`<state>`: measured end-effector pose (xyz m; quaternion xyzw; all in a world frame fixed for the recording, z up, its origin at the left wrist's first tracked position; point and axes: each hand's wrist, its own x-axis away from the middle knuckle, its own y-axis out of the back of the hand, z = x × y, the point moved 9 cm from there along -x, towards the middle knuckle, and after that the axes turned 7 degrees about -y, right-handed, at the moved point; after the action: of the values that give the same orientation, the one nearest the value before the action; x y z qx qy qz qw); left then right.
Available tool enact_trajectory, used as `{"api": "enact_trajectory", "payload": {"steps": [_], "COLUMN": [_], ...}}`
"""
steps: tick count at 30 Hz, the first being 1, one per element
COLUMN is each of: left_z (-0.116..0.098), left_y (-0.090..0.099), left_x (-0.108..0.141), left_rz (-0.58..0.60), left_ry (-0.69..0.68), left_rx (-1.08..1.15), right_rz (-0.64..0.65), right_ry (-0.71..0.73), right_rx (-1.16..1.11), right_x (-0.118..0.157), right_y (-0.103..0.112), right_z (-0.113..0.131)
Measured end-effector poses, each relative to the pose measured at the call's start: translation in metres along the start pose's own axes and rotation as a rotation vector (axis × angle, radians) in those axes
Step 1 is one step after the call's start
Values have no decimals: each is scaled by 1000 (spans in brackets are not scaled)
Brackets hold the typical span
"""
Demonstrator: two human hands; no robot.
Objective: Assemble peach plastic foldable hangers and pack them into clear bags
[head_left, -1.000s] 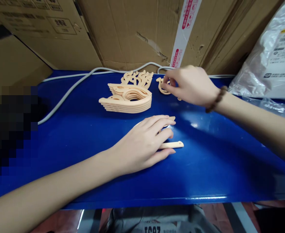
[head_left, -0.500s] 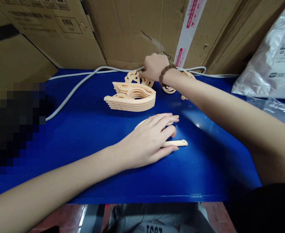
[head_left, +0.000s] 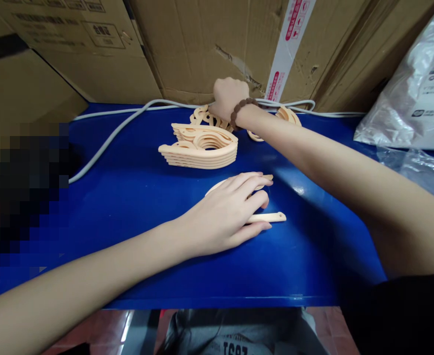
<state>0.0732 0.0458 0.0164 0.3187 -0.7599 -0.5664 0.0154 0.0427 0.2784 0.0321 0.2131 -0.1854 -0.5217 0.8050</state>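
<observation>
With L hand [head_left: 226,214] palm down, covering most of a cream frame [head_left: 271,217] btwn middle and front edge of the blue worktop [head_left: 128,207]. Spread w/ thumb on one side of the frame's bar, fingers on the other; can't tell if clamped or only resting. With R hand [head_left: 230,101], down at the scrolled parts [head_left: 202,115] nr worktop's rear edge; fingertips hidden, so can't tell if apart, together or clamped on any.

Might pull up several at once, or snag, b/c of overlapping loops. Might also catch the pale cable [head_left: 109,140] along the rear edge b/c of working so close. Could skew the stack [head_left: 202,157], just in front of the scrolled parts, if dragging back low toward the front edge. Could sweep the curved parts [head_left: 289,116], also nr rear edge, w/ R forearm [head_left: 294,148] if lowered. At L hand, could prob. spin or slide the frame on the glossy top if pressed unevenly, or crack the thin bar if pressed too hard.
</observation>
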Motion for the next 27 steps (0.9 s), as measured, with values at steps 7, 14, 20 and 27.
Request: {"api": "enact_trajectory", "payload": {"steps": [7, 14, 20, 27], "left_z": [3, 2, 0, 2], "left_y": [-2, -3, -7, -10], "left_x": [0, 0, 0, 1], "left_rz": [8, 23, 66, 54], "left_ry": [29, 32, 18, -6], "left_rx": [19, 34, -11, -88], "right_rz": [-362, -124, 47, -18], "right_ry": [136, 149, -106, 44], "right_rx": [201, -142, -270, 72], "right_x": [37, 122, 191, 224], "right_y": [65, 88, 77, 75], "right_z": [37, 10, -49, -55]}}
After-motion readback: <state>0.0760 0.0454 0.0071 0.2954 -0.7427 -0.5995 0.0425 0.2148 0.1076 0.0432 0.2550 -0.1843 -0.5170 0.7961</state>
